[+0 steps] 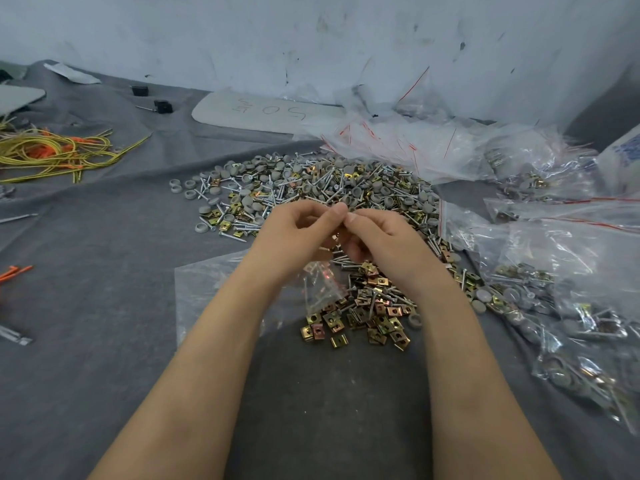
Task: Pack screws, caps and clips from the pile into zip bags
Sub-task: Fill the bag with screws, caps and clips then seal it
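Head view: both hands meet over the near edge of the pile [311, 188], and both bare forearms reach in from the bottom of the frame. The left hand [298, 230] and right hand [381, 237] have their fingers curled inward, with the fingertips pinched together at the top of a small clear zip bag [320, 285]. The bag hangs crumpled below the palms. Thin screws show through its glossy film, but its mouth is hidden between the hands.

The pile spreads across a grey, felt-like cloth [104, 271]. It mixes slim silver screws [332, 183], round matte grey caps [247, 202] and square, folded, brass-coloured clips [367, 317]. The clips lie thickest nearest the person.

A flat, empty clear bag [207, 289] lies under the left forearm. On the right are wrinkled filled bags [554, 306] with red seal lines, and loose empty bags [415, 143] are heaped near the scuffed white wall [311, 36].

On the far left is a tangle of yellow cords [52, 154] with orange pieces. A pale rounded board [263, 110] with handwriting on it lies behind the pile.
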A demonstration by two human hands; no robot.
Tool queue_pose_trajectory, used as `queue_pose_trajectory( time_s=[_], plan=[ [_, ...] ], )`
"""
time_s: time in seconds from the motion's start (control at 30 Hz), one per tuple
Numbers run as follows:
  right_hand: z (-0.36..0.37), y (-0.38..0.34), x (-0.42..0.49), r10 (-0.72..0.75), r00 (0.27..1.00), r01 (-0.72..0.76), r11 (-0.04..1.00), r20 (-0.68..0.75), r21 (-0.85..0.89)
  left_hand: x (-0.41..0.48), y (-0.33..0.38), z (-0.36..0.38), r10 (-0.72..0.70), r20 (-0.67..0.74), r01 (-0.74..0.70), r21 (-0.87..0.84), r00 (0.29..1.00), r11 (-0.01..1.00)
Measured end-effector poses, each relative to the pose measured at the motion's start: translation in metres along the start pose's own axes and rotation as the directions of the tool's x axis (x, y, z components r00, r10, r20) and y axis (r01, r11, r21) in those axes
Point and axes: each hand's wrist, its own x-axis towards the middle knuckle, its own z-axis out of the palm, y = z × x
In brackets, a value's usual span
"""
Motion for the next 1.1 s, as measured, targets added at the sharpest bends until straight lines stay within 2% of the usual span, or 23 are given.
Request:
queue_pose_trajectory(
  time_s=[0.23, 0.4, 0.53, 0.6, 0.67, 0.73, 0.8, 0.93, 1.1],
  plan=[
    [0.007, -0.002, 0.001, -0.064, 0.996, 0.047, 0.969, -0.061, -0.242, 0.002, 0.0, -0.006, -0.097, -0.071, 0.094, -0.053, 0.993, 0.994],
    [0.011, -0.003, 0.0, -0.064, 0.995, 0.035, 0.933, -0.07, -0.357, 0.002, -0.001, -0.004, -0.048, -0.155, 0.074, 0.17, 0.987, 0.983],
    [0.01, 0.0, 0.0, -0.041, 0.995, 0.004, 0.927, -0.09, -0.374, 0.002, 0.0, -0.002, 0.064, -0.198, 0.025, 0.42, 0.978, 0.907],
    [0.01, 0.0, 0.001, -0.038, 0.995, 0.003, 0.928, -0.089, -0.373, 0.001, 0.0, 0.0, 0.079, -0.122, -0.019, 0.431, 0.989, 0.902],
    [0.013, 0.0, 0.003, -0.036, 0.997, 0.008, 0.935, -0.073, -0.354, 0.001, 0.001, 0.0, 0.074, -0.089, -0.039, 0.35, 0.993, 0.936],
    [0.014, 0.001, 0.003, -0.033, 0.995, 0.001, 0.947, -0.096, -0.32, 0.002, 0.001, -0.004, 0.062, -0.141, -0.017, 0.302, 0.988, 0.953],
    [0.01, 0.002, 0.004, -0.016, 0.99, -0.015, 0.976, -0.138, -0.217, 0.002, 0.0, -0.008, 0.042, -0.16, -0.001, 0.246, 0.986, 0.969],
    [0.003, 0.005, 0.003, 0.055, 0.993, -0.04, 0.99, -0.104, 0.139, -0.001, 0.002, -0.009, 0.045, 0.016, -0.046, 0.075, 0.999, 0.996],
    [0.002, 0.006, 0.006, 0.125, 0.992, -0.117, 0.901, 0.007, 0.418, -0.002, 0.005, -0.008, 0.061, 0.04, -0.056, -0.11, 0.997, 0.992]
  ],
)
